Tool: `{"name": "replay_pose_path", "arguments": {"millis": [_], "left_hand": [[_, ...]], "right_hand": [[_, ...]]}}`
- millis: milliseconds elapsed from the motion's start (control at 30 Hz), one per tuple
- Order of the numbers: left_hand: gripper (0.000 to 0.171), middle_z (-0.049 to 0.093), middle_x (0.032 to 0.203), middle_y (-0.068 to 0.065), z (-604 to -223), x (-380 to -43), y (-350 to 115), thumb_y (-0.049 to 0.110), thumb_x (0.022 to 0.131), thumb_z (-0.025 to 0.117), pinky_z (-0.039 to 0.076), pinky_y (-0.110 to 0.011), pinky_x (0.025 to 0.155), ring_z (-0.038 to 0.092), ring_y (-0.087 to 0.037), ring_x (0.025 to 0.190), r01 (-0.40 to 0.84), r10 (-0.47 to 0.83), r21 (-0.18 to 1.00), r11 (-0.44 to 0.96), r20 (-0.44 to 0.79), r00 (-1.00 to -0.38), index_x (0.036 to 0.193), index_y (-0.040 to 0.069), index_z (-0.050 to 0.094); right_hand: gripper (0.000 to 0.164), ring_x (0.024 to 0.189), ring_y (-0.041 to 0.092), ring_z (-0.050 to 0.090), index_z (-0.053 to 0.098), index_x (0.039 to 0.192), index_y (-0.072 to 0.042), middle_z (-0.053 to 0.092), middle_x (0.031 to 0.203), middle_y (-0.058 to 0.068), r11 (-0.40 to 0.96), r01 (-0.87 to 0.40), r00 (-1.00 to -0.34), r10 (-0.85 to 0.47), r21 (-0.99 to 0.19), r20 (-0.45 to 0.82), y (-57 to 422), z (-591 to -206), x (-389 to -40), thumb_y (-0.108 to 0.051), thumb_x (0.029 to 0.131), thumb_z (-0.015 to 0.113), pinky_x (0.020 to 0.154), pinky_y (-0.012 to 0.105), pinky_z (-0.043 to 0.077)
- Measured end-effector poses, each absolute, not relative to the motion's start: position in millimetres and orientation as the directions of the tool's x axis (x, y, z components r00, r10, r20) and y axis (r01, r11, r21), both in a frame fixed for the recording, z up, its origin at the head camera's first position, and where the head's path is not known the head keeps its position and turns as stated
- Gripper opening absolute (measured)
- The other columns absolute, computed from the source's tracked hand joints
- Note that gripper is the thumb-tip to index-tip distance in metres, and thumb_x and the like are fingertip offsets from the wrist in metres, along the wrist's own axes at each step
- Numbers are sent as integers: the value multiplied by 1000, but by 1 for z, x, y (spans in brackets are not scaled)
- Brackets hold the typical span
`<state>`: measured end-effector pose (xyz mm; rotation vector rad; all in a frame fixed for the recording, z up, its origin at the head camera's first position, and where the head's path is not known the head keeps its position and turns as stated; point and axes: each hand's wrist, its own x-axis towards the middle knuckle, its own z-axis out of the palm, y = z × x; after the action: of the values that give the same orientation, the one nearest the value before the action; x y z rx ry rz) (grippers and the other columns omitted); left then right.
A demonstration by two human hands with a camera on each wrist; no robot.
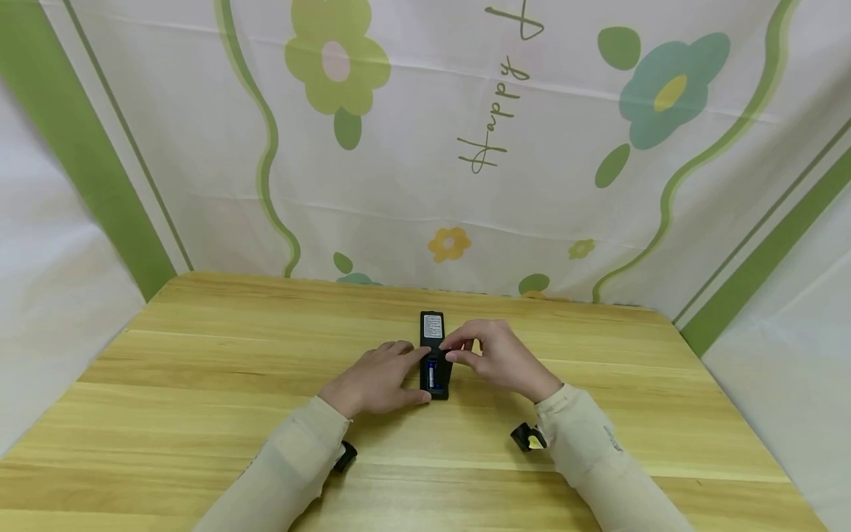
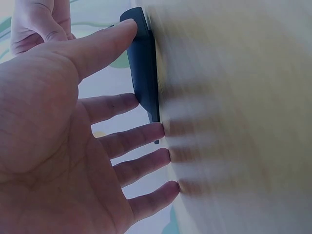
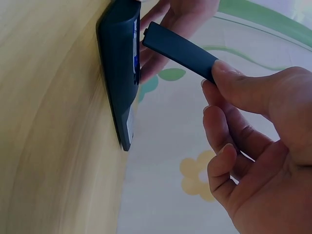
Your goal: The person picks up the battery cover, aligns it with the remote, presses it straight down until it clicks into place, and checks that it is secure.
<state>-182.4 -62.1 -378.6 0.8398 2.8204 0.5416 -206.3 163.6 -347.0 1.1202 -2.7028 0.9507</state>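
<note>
A black remote control [image 1: 432,343] lies face down on the table, its battery compartment uncovered and a blue battery [image 1: 431,375] inside. My left hand [image 1: 381,377] is at its left side, fingers mostly straight. In the left wrist view the thumb and index fingertip touch the remote [image 2: 141,61], while the other fingertips rest on the table. Between thumb and fingers, my right hand [image 1: 499,358] pinches one end of the black battery cover [image 3: 180,51]. The cover is tilted above the compartment, its far end apart from the remote in the right wrist view.
The wooden table [image 1: 518,488] reaches back to a white curtain [image 1: 412,170] printed with flowers. Black wrist devices show beside the left sleeve [image 1: 286,451] and the right sleeve [image 1: 592,436].
</note>
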Motion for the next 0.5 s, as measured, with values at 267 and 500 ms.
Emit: {"name": "replay_pose_path", "arguments": {"millis": [267,500], "left_hand": [[73,42,140,-15,-377,-182,-62,52,87,59,34,-54,100,37,-35,129,500,553,380,778,-38,-832,145,14,37],[73,40,141,-15,-376,-182,-61,53,87,59,33,-55,101,36,-35,130,491,547,380,784,-49,-836,145,15,36]], "right_hand": [[13,74,2,56,72,98,-20,66,89,-15,537,-659,-731,-621,-526,282,161,-350,-207,-17,85,69,59,26,45],[14,75,3,57,73,99,-20,66,91,-15,541,-644,-743,-611,-542,273,160,-351,-207,-17,86,69,62,29,46]]}}
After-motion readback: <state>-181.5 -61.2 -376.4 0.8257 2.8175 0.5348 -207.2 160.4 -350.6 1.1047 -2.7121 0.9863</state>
